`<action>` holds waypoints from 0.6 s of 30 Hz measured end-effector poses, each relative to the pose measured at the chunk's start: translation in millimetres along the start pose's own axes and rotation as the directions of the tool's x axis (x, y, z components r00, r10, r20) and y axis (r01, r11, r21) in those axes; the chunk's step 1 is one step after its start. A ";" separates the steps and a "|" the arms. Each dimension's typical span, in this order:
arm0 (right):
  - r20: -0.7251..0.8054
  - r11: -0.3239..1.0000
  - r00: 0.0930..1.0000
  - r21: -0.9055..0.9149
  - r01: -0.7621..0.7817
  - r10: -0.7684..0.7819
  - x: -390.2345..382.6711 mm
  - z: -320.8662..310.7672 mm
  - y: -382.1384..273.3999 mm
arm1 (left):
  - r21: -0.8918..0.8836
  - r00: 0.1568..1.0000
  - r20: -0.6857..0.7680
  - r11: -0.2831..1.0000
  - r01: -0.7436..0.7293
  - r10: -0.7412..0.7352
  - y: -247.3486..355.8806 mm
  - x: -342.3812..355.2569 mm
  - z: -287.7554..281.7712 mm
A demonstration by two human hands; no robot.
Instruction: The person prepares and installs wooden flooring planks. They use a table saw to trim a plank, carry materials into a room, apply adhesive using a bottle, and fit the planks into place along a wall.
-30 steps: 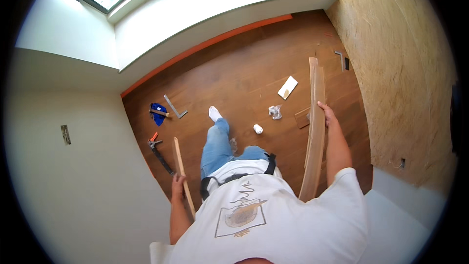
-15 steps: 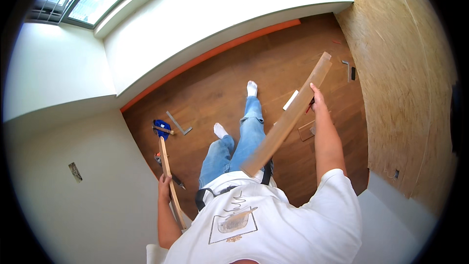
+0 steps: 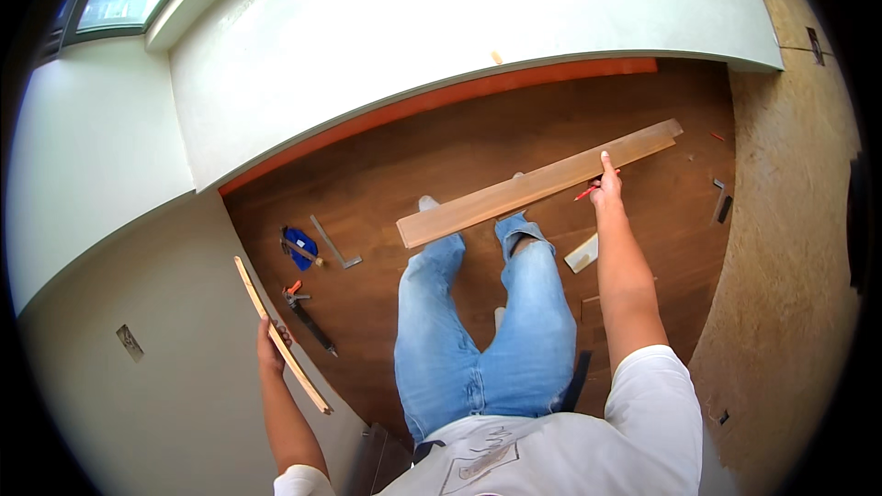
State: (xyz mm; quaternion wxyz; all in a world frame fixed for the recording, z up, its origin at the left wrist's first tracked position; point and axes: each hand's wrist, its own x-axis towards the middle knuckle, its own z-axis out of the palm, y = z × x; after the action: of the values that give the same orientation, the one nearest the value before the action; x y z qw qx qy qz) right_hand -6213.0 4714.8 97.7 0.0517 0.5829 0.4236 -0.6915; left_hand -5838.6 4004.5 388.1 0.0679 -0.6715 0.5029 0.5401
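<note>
Head view: nearest, short of the orange strip's point(image 3: 514, 84) left end, your left hand point(image 3: 273, 342) is closed round a narrow board point(image 3: 254, 292). Farther, your right hand point(image 3: 607, 191) grips the wide plank point(image 3: 533, 188), thumb on top, red pencil point(image 3: 585, 193) alongside. Change: plank swung crosswise, now nearly parallel to the strip, short of it. Judged: better aligned, not yet laid.

The long plank point(image 3: 533, 189) looks smooth, matt wood, the square point(image 3: 329, 241) metal, the jeans point(image 3: 439, 331) denim cloth.
</note>
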 end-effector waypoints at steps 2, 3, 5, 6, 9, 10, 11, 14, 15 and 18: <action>0.000 1.000 1.000 0.013 0.005 -0.005 48.5 24.8 23.3 | -0.003 0.998 0.053 1.000 -0.018 0.018 1.7 61.5 18.8; -0.007 1.000 1.000 0.003 0.029 -0.029 72.2 36.8 35.0 | 0.010 0.997 0.071 1.000 -0.023 0.023 3.7 93.8 32.3; -0.032 0.999 0.999 -0.001 0.038 -0.038 120.7 52.5 50.6 | 0.037 0.995 0.094 0.999 -0.025 0.021 6.6 155.5 78.9; -0.077 1.000 0.997 -0.006 0.030 -0.030 137.3 65.3 65.9 | 0.127 0.999 0.043 0.992 0.000 -0.006 -0.6 193.2 76.9; -0.042 0.995 0.994 -0.012 0.098 -0.098 196.3 64.6 96.2 | 0.130 0.995 0.099 0.991 -0.002 -0.011 -26.5 278.2 144.2; 0.018 0.996 0.996 -0.016 0.092 -0.091 216.1 74.8 115.1 | 0.118 0.997 0.057 0.992 -0.052 0.045 -43.8 317.7 128.7; 0.035 0.996 0.995 -0.010 0.091 -0.091 235.4 84.2 128.7 | 0.054 0.998 0.017 0.997 -0.060 0.060 -60.5 352.6 128.0; 0.232 0.991 0.963 0.002 0.137 -0.134 298.0 72.3 146.5 | 0.373 0.980 -0.174 0.927 -0.024 0.095 -97.1 428.2 156.1; 0.267 0.989 0.952 0.009 0.149 -0.146 321.4 67.4 140.5 | 0.388 0.971 -0.181 0.919 -0.077 0.158 -110.7 450.6 184.5; 0.386 0.978 0.909 -0.070 0.199 -0.157 362.4 58.9 143.6 | 0.459 0.896 -0.276 0.866 -0.196 0.349 -160.6 493.3 234.3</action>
State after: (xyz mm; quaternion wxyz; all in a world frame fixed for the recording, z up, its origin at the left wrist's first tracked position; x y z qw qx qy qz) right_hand -6291.0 4738.4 -288.0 0.1005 0.3938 0.4935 -0.7689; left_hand -5916.2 3934.2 -171.4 0.0420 -0.6469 0.7019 0.2950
